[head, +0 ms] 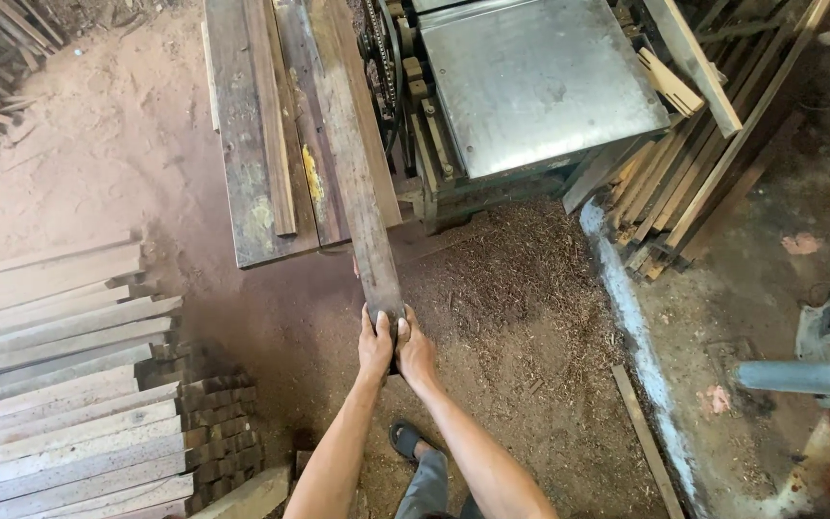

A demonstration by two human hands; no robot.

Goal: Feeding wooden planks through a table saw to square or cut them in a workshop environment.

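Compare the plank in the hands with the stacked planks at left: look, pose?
The held plank is dark and weathered; the stacked planks are pale. The held plank runs away from the person, its far part lying over the dark boards beside the metal-topped machine; the stacked planks lie crosswise, flat, in a pile on the ground. The left hand and right hand grip the held plank's near end; nothing touches the stack. Both are long, narrow timber.

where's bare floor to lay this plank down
Both hands grip the dark plank. Bare dirt lies upper left, between the pale board stack and the plank pile. The leaning boards crowd the right of the machine.
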